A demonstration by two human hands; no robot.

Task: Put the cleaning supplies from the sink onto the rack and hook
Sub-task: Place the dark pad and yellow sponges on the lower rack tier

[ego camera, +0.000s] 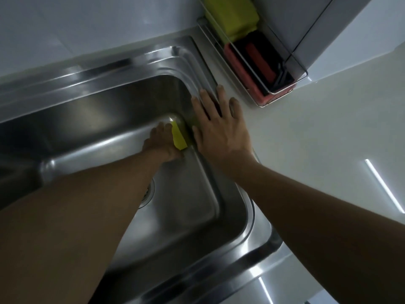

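Note:
Deep in the steel sink [92, 119], in its far right corner, my left hand [161, 141] grips a yellow sponge [178, 138]; only a strip of the sponge shows past my fingers. My right hand [219, 126] lies flat with spread fingers on the sink's rim and the white counter, holding nothing. At the back right stands a wire rack [282, 80] with a yellow-green sponge [232, 16] and a red and black cleaning item [260, 62] in it. No hook is in view.
The drain [149, 191] lies in the sink floor, partly hidden by my left forearm. White counter [317, 132] spreads to the right of the sink. A white wall corner [324, 29] rises right behind the rack.

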